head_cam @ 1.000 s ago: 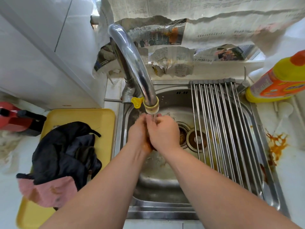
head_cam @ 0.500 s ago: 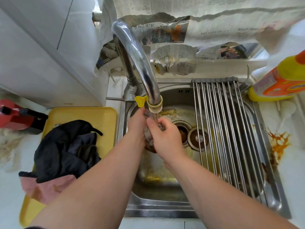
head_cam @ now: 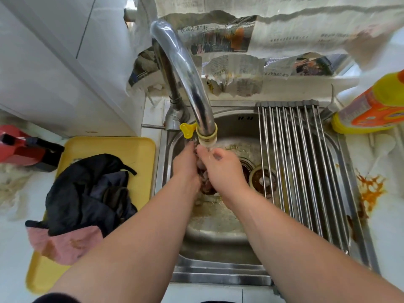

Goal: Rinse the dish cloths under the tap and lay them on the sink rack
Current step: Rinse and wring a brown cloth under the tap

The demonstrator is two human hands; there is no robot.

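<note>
Cloth (head_cam: 205, 185) sits bunched, mottled, between left hand (head_cam: 185, 164) and right hand (head_cam: 222, 170).

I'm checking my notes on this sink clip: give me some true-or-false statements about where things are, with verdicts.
1. The left hand and the right hand both hold a cloth under the tap. True.
2. The sink rack already carries a cloth. False: no cloth lies on it.
3. A dark cloth and a pink cloth lie on the yellow tray left of the sink. True.
4. The yellow bottle sits on the tray. False: it is right of the rack, by the sink's far corner.
</note>
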